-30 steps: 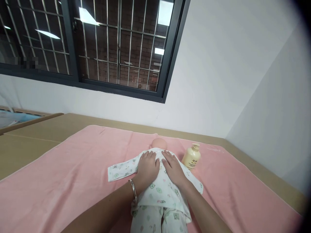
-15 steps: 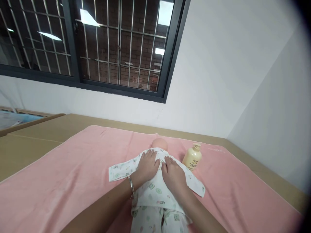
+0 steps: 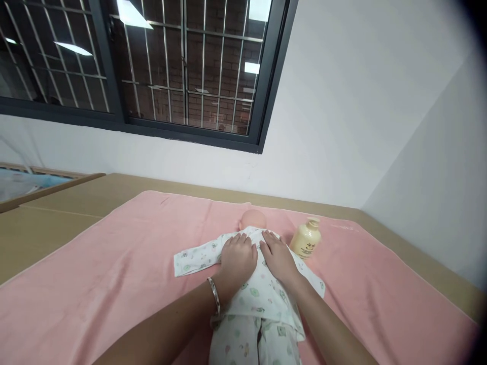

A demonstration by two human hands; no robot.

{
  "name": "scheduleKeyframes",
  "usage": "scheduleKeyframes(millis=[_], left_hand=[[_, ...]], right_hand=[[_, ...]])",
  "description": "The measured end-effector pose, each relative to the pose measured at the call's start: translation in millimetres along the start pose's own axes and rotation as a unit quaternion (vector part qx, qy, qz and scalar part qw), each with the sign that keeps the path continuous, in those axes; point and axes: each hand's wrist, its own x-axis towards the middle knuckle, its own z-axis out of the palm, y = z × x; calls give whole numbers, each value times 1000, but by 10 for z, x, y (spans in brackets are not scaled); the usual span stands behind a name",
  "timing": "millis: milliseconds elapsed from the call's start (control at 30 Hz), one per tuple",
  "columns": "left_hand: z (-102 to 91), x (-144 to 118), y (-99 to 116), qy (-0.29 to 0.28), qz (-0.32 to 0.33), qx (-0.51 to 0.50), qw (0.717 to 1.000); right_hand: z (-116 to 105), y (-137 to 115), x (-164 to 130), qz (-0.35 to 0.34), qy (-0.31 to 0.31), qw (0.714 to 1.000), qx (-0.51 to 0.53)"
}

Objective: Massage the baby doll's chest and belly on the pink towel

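A baby doll [image 3: 253, 219] lies on its outspread sleeves, head toward the wall, dressed in a white top [image 3: 253, 296] and trousers [image 3: 236, 339] with small green prints. My left hand [image 3: 239, 259] rests flat on the left side of the doll's upper body, fingers stretched toward its head. On the right side, near the shoulder, my right hand [image 3: 279, 257] lies flat with its fingers extended. Neither hand grips anything. Past my right hand stands a pale yellow pump bottle [image 3: 306, 239], beside the doll's right-hand sleeve.
Under the doll is a pink blanket [image 3: 152, 243] spread over a tan tabletop [image 3: 72, 218]. A white wall [image 3: 315, 126] and a dark-framed barred window [image 3: 186, 76] rise behind it. At far left sits a wooden-edged bed or tray [image 3: 49, 188] with blue fabric.
My right hand has slid up the doll toward its shoulder. My left hand has moved slightly down and inward on the top. The whole view has shifted a little.
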Motion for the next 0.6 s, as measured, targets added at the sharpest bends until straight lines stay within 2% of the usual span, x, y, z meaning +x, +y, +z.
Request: scheduleKeyframes(millis=[133,233,367,467,600], left_hand=[[-2,43,-50,-25,-8,-16,1000],[33,100,-126,-53,-11,-36,998],[122,133,-198,-60,-19,-67,996],[184,115,-211,-53,-23,-75,995],[232,85,-208,-50,-29,-78,995]], right_hand=[[-83,-133,-64,16,32,999,-19],[-175,-277,-129,64,35,997,-31],[-231,-380,-190,82,34,994,-64],[-169,-305,-164,73,39,995,-48],[11,-74,-64,13,44,999,27]])
